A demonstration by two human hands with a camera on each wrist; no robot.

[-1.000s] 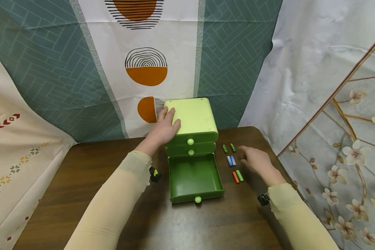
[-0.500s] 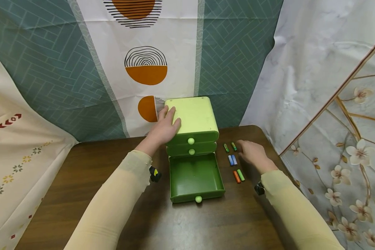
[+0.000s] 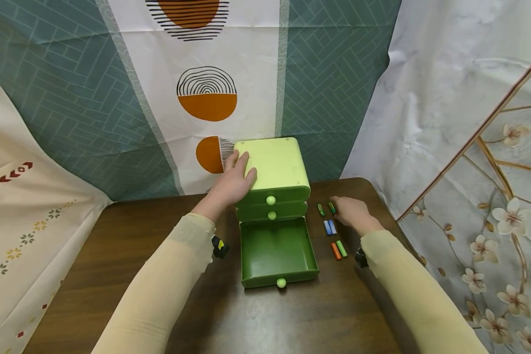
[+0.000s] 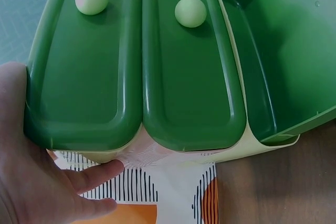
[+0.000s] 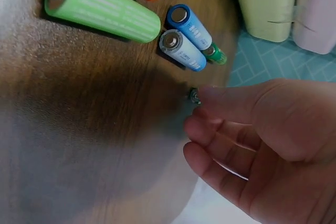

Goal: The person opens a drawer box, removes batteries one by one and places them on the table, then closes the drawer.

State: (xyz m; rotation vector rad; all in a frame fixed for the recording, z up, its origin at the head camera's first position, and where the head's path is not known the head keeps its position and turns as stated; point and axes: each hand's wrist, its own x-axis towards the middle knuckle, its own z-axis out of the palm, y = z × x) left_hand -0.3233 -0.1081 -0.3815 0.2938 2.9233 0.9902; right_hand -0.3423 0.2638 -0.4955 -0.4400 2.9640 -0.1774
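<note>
A small green drawer cabinet [image 3: 274, 164] stands at the back of the table, its bottom drawer [image 3: 276, 253] pulled out with nothing in it. My left hand [image 3: 234, 184] rests on its upper left corner, thumb on top. In the left wrist view the fingers [image 4: 97, 177] lie fairly straight along the cabinet's side. To the right, my right hand [image 3: 351, 212] pinches a small dark green battery [image 3: 332, 207] between thumb and index finger; the right wrist view shows just the battery's end [image 5: 195, 96], the rest hidden by the fingers. Beside it lies another dark green battery [image 3: 320, 210].
Nearer me lie a pair of blue-and-white batteries [image 3: 330, 227], then an orange battery [image 3: 336, 251] beside a light green battery [image 3: 342, 249]. Two upper drawers are closed, with round knobs [image 3: 271, 200]. Patterned cloth [image 3: 327, 98] hangs behind the wooden table [image 3: 265, 324].
My right hand has moved left and down onto the far dark green battery, its fingers closing at it. The left hand and cabinet have stayed in place.
</note>
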